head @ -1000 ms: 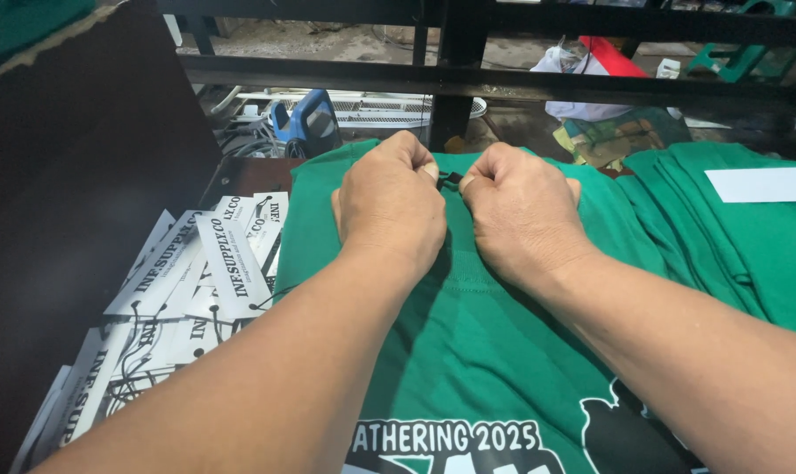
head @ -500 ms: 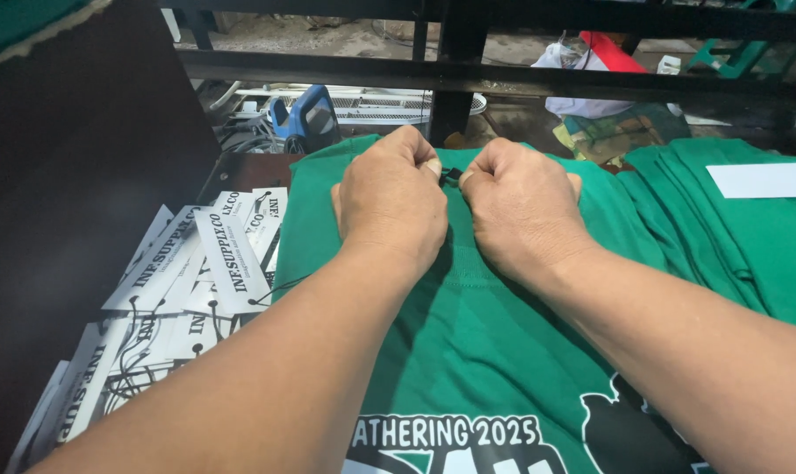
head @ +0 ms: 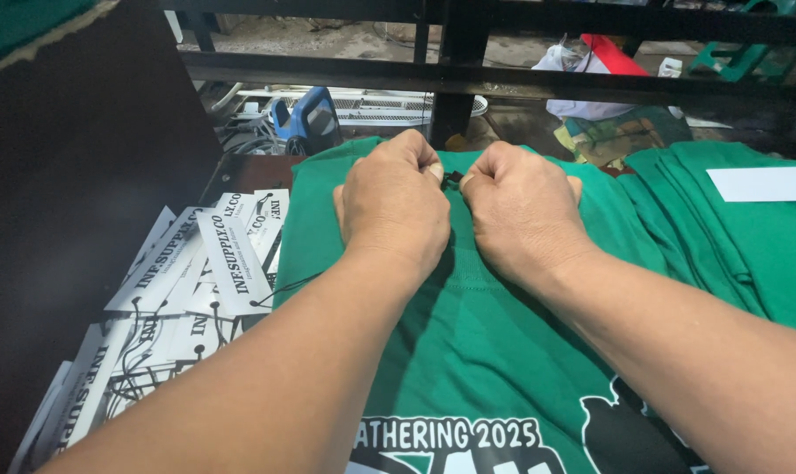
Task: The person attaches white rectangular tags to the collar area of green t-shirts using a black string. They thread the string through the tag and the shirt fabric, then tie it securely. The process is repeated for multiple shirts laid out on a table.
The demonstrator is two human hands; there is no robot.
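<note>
Beside scattered white hang tags [head: 196,290], both hands' [head: 398,206] grip pinches a green shirt's [head: 486,351] collar

One head view looks down, close, over a green shirt [head: 503,351], seemingly facing forward.

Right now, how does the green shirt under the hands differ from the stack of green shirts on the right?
The green shirt under the hands lies spread flat, alone, its white and black print showing; the stack of green shirts is folded, layered, with no print in view. The left hand and right hand pinch something small and dark at the first shirt's collar; nothing touches the stack, which carries a white paper slip. Both are the same green fabric.
</note>
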